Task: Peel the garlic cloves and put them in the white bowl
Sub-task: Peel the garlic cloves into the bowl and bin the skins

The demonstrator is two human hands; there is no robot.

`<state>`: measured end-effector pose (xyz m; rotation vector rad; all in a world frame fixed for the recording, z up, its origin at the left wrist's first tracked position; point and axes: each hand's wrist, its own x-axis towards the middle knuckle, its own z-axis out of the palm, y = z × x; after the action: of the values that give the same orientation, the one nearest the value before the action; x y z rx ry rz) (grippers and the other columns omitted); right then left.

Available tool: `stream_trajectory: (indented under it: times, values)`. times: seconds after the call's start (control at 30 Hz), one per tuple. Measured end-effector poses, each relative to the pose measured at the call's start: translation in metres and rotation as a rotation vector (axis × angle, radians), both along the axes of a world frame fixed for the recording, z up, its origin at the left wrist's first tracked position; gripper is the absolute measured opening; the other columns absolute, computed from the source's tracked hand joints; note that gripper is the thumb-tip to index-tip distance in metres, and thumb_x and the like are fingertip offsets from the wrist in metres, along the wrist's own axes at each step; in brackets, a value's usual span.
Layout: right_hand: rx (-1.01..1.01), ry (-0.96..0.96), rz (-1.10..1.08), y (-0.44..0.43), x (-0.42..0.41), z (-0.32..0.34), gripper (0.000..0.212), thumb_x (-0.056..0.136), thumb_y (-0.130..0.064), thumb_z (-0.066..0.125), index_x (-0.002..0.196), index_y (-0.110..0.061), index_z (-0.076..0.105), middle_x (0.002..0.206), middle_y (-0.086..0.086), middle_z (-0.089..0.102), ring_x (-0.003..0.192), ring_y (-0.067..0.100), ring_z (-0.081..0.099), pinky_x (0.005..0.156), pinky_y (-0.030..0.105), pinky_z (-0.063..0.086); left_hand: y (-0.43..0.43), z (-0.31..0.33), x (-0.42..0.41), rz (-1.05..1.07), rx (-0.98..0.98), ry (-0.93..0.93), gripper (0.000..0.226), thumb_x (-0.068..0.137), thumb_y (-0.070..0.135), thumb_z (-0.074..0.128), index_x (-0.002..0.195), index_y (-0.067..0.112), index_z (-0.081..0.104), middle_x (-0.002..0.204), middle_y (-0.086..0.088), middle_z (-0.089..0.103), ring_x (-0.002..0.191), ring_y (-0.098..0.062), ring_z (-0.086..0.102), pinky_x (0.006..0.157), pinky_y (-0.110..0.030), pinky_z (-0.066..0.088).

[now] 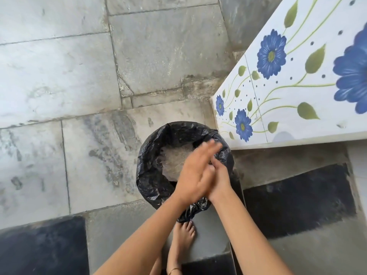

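Head view looks straight down on a person standing over a round bin [148, 181] lined with a black bag, a little below the middle of the frame. Both hands meet above its right half. The left hand [195, 175] lies on top, flat and wide, its fingers straight and blurred; its long axis runs from lower left to upper right. The right hand [221, 180] is pressed against it from the right. Its fingers look straight too, though the left hand hides most of them. Neither hand holds anything I can make out.

A pale, flaky heap [174, 161] sits inside the bag. Where the garlic cloves and the white bowl are, and which way any clove points, cannot be told from this view.

A bare foot [183, 238] stands just below the bin on the grey stone floor [59, 76]. A white ledge [297, 120] painted with blue flowers fills the upper right.
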<state>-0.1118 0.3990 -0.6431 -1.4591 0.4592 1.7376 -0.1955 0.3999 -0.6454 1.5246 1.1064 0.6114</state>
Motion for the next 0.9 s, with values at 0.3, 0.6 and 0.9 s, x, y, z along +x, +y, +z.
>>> stream_trajectory:
  times: [0.3, 0.6, 0.9]
  values:
    - [-0.014, 0.006, -0.028, 0.006, -0.004, 0.008, 0.055, 0.101, -0.043, 0.027, 0.144, -0.011, 0.038, 0.141, 0.014, 0.046, 0.122, 0.032, 0.048, 0.099, 0.041, 0.037, -0.01, 0.001, -0.004, 0.027, -0.107, -0.035, 0.048, 0.094, 0.034, 0.035, 0.141, 0.031, 0.037, 0.151, 0.0, 0.036, 0.142, -0.008, 0.024, 0.117, -0.025, 0.016]
    - [0.154, -0.554, 0.458, -0.001, 0.001, 0.092, 0.039, 0.101, -0.025, 0.041, 0.138, -0.013, 0.045, 0.136, 0.003, 0.05, 0.116, 0.014, 0.049, 0.099, 0.026, 0.035, 0.002, 0.045, -0.05, 0.185, -0.272, 0.323, 0.045, 0.098, 0.03, 0.048, 0.141, 0.018, 0.042, 0.145, -0.001, 0.044, 0.132, -0.016, 0.041, 0.106, -0.029, 0.033]
    - [0.372, -1.39, 1.101, -0.048, -0.001, 0.308, 0.057, 0.098, -0.028, 0.045, 0.148, -0.009, 0.027, 0.153, 0.008, 0.031, 0.14, 0.022, 0.029, 0.112, 0.034, 0.024, -0.015, 0.301, -0.074, 0.042, 0.032, 0.513, 0.053, 0.095, 0.038, 0.05, 0.143, 0.019, 0.037, 0.146, 0.0, 0.043, 0.131, -0.019, 0.043, 0.103, -0.034, 0.037]
